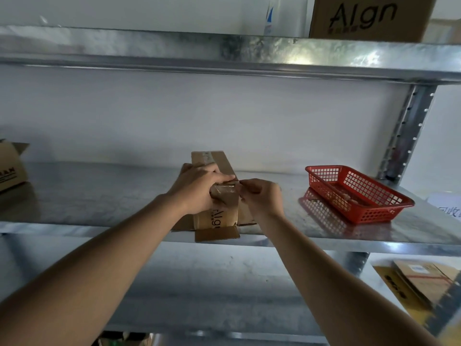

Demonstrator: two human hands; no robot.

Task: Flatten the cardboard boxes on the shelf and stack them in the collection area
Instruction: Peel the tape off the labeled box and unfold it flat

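A small brown cardboard box (219, 218) printed "AIgn" lies on the middle metal shelf (104, 196), its front flap hanging over the shelf's front edge. Clear packing tape (224, 189) runs over its top. My left hand (199, 188) lies over the box's left side and top, fingers stretched across the tape. My right hand (262, 196) is at the box's right side and pinches the tape's edge between thumb and fingertips.
A red plastic mesh basket (359, 193) sits on the same shelf to the right. Another cardboard box (10, 166) stands at the far left. A larger "AIgn" box (369, 18) is on the upper shelf. Flattened cardboard (424, 283) lies lower right.
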